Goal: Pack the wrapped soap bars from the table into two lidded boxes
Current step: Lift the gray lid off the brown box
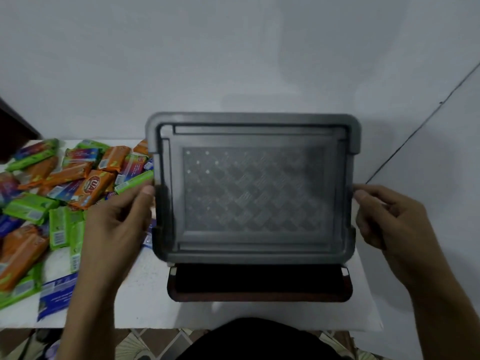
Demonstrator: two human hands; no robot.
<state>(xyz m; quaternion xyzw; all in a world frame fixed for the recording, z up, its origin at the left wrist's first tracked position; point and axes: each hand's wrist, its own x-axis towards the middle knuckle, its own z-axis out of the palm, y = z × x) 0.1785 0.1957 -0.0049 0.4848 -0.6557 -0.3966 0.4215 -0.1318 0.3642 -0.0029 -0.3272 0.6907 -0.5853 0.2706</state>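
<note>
Box (259, 292), dark and open, sits near the middle of the white table (145, 294). Just above it, left hand (114, 229) and right hand (389, 222) grip the side edges of the grey lid (254, 190), held tilted up. Wrapped soap bars (65, 183) lie heaped on the table's left side.

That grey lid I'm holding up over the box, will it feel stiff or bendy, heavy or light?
Probably fairly stiff: the grey lid holds a flat shape though the left hand and right hand grip only its side edges. Likely light for its size: it looks like thin, translucent plastic. Its smooth rim may be slippery.
</note>
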